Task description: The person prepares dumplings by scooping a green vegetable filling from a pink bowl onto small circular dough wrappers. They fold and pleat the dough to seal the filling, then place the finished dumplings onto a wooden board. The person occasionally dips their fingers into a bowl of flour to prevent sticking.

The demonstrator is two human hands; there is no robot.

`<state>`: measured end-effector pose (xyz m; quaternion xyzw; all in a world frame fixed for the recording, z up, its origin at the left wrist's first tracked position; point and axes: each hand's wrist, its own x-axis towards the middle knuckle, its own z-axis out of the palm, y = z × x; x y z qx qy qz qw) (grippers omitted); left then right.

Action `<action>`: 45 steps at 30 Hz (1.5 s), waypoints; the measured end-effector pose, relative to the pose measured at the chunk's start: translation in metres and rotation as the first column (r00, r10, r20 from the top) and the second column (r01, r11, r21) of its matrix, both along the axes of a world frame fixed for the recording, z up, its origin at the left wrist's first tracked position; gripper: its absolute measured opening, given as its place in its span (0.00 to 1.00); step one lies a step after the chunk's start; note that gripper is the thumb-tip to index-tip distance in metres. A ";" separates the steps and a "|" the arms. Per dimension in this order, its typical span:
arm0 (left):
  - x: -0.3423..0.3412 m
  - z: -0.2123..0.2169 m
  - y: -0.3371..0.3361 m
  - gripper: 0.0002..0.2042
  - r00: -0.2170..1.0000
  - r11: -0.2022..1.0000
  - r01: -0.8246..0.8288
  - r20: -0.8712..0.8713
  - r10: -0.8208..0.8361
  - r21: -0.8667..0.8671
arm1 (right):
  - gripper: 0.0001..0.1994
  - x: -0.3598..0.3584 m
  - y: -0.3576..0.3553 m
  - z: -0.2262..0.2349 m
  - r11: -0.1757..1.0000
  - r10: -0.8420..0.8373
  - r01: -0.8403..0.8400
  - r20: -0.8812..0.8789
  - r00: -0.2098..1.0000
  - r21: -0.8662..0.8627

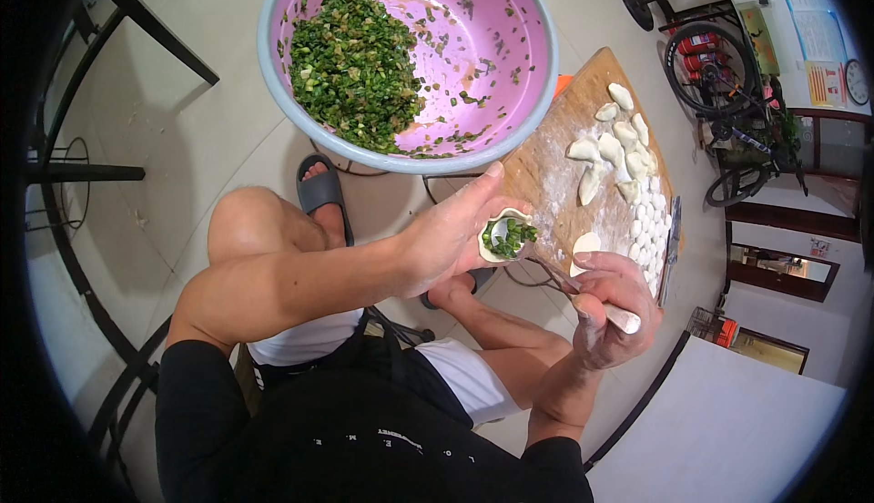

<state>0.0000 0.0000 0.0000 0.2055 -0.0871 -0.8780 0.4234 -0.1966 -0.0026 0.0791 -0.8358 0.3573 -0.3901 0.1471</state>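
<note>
My left hand (pixel 451 234) cups a round dumpling wrapper (pixel 485 244), its edge curled up around chopped green filling (pixel 515 238). My right hand (pixel 614 307) is closed on a thin tool with a pale, rounded handle (pixel 622 318). Its slim shaft points toward the wrapper; I cannot tell what shape its tip has. Just beyond the right fingers, a flat wrapper (pixel 585 246) lies on the floured wooden board (pixel 555 171). In front of my left hand stands a pink basin (pixel 469 52) with a grey-blue rim, holding a heap of chopped green filling (pixel 350 71).
Several folded dumplings (pixel 612 148) lie on the board, beside rows of small white dough pieces (pixel 645 225). A long metal blade (pixel 674 239) rests along the board's right edge. Black metal furniture legs (pixel 150 20) stand at left. Farther right are a bicycle (pixel 715 71) and a white surface (pixel 719 412).
</note>
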 end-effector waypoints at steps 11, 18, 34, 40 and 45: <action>0.004 -0.007 0.001 0.39 0.971 0.998 -0.067 -0.229 0.066 0.004 | 0.21 -0.016 0.011 -0.037 0.954 -0.272 0.134 0.583 0.765 0.269; -0.006 -0.004 0.002 0.37 0.936 0.987 -0.159 -0.315 0.155 0.012 | 0.20 0.004 0.035 -0.053 0.895 -0.443 0.319 0.543 0.713 0.312; -0.002 -0.007 0.003 0.37 0.952 0.992 -0.126 -0.284 0.114 -0.022 | 0.18 -0.015 0.027 -0.040 0.978 -0.196 0.136 0.480 0.855 0.156; -0.002 -0.005 0.003 0.35 0.953 0.993 -0.106 -0.281 0.115 0.045 | 0.21 -0.021 -0.007 -0.024 0.995 -0.075 0.097 0.496 0.865 -0.020; -0.009 -0.008 0.003 0.27 0.976 0.993 -0.087 -0.191 0.102 0.082 | 0.19 0.025 -0.057 -0.007 0.989 0.058 -0.113 0.444 0.894 0.099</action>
